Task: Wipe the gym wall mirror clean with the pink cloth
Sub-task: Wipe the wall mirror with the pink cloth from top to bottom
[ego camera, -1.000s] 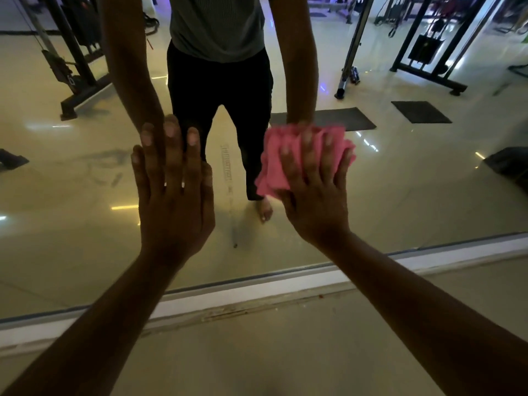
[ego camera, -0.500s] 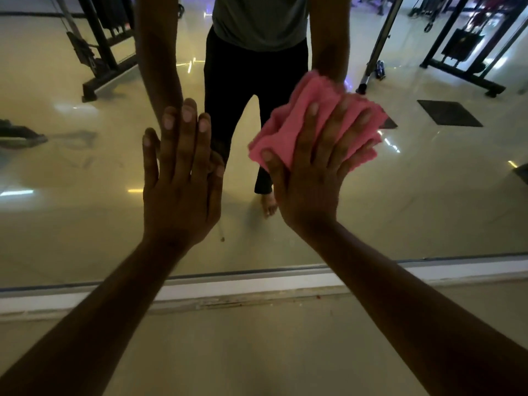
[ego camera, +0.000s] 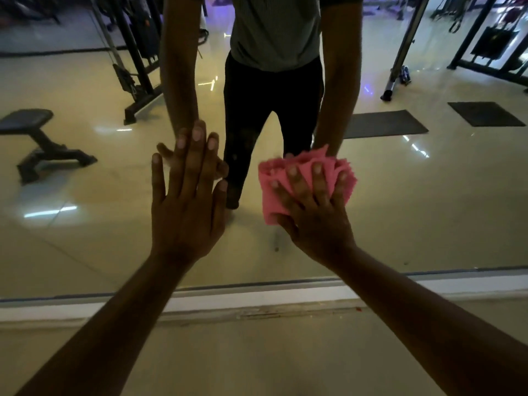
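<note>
— Two hands on the mirror (ego camera: 428, 210): left hand (ego camera: 187, 212) flat, fingers straight; right hand (ego camera: 317, 212) spread, pressing the bunched pink cloth (ego camera: 270, 201) on the glass.

— Cloth drops lower than half a second ago. Wiping's mid-stroke, low down.

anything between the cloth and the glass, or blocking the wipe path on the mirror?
Nothing visible. The right hand presses the pink cloth flat against the mirror. The left hand rests on the glass to its left, apart from the cloth; it would only block a leftward stroke.
</note>
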### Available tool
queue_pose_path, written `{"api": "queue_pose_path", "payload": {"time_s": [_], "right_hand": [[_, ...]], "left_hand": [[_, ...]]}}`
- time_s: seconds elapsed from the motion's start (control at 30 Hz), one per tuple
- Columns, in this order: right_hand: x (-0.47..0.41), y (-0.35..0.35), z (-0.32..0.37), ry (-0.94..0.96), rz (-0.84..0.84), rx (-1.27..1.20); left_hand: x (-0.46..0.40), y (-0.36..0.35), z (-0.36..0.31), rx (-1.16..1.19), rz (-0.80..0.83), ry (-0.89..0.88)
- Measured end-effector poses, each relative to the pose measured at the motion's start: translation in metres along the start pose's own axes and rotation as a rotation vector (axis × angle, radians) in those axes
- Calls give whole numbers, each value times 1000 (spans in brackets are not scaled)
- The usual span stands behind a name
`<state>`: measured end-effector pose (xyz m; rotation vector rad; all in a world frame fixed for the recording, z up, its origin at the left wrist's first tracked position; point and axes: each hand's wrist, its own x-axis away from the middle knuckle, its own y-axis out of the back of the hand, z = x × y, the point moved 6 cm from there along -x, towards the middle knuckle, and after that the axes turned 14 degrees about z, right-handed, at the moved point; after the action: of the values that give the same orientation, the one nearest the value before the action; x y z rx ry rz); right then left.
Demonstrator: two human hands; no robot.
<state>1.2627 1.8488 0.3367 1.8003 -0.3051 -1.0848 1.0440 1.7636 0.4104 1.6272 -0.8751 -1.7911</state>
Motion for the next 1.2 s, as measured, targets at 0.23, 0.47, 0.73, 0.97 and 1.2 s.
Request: {"api": "queue_pose_path", "payload": {"time_s": [0.23,0.47,0.73,0.97,1.2], "right_hand": [[-89,56,54,-591,-224,-200],[-48,1,115,20,25,124],[-95,11,161,-231,-78,-39],[-130,40,158,-639,-247,-198],[-72,-25,195,-3,64,88]], "left_hand": [[1,28,83,-69,-45,-72],[10,44,130,-53,-21,-221],[18,46,159,-46,-23,-227],[22,48,180,-43,0,-235],[27,49,196,-15,4,-210]]}}
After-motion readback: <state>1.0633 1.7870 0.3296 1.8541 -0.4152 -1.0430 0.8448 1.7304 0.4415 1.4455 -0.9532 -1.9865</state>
